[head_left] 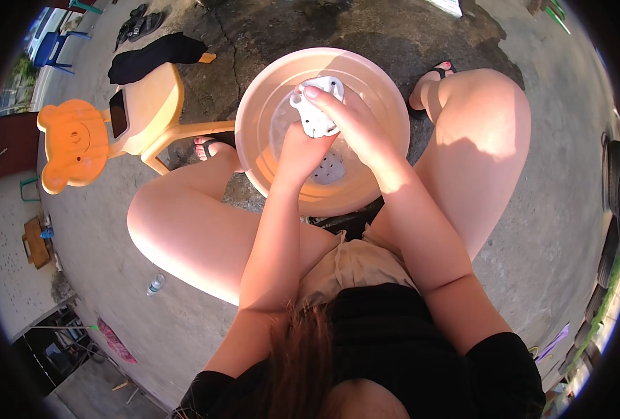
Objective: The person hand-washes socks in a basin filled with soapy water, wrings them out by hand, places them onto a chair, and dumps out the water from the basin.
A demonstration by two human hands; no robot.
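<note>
A white clog-like shoe with small dark holes [317, 120] is held up over a large pale-orange basin [254, 126]. My left hand [303, 148] grips its lower part from below, fingers mostly hidden by the shoe. My right hand [345, 115] is closed around its right side, with the thumb lying across the top. Beneath my hands, a second white item with dark holes [329, 170] lies in the bottom of the basin, partly in water. The basin stands on the ground between my bent legs.
A yellow bear-faced chair [76, 145] stands at left, with black cloth [156, 59] by its seat. Black sandals [142, 26] lie beyond it. A plastic bottle [155, 284] is on the concrete at lower left. Tyres [611, 174] line the right edge.
</note>
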